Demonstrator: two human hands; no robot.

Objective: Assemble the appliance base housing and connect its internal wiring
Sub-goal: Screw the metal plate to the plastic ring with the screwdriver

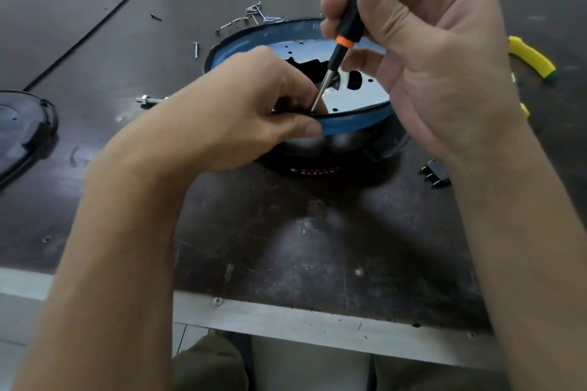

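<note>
A round appliance base housing [352,122] with a blue rim and a shiny metal shell stands upside down in the middle of the dark table. Inside it lies a silver metal plate [355,95] with holes and dark cutouts. My left hand [247,108] pinches the near rim, thumb outside and fingers inside. My right hand [422,51] holds a black and orange screwdriver [352,16] above the housing. Its metal tip [319,95] points down just inside the near rim, beside my left fingers. What the tip touches is hidden.
Loose screws [259,11] lie behind the housing, and one screw [196,49] lies to its left. A black cover plate [22,130] sits at the left edge. Yellow-handled pliers [533,57] and a small black pin connector [436,173] lie to the right. A bolt [147,100] lies left.
</note>
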